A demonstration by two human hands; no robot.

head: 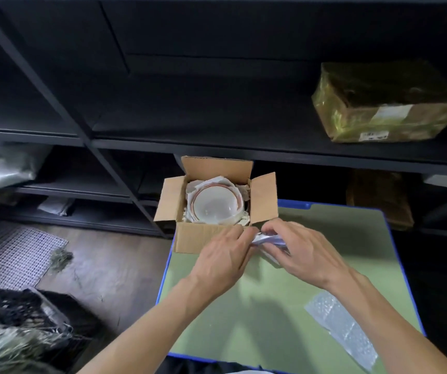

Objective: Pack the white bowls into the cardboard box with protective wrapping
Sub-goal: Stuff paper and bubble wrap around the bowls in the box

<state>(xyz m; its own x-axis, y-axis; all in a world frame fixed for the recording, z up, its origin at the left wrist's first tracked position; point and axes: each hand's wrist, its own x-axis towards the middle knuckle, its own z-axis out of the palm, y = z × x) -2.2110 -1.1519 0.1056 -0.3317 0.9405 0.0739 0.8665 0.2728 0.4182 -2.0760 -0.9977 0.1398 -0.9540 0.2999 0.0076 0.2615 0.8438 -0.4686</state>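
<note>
- You can read no word, number or brand anywhere in this view.
- On the plastic-wrapped parcel (384, 103), on the shelf to your upper right, a white label (391, 112) sits on the top face. It is washed out, and you can make out no print on it.
- On the same parcel's front face, near the lower edge, there is a small white sticker (374, 135) with dark marks that may be a barcode or a line of print. They are too small and blurred for you to read.
</note>
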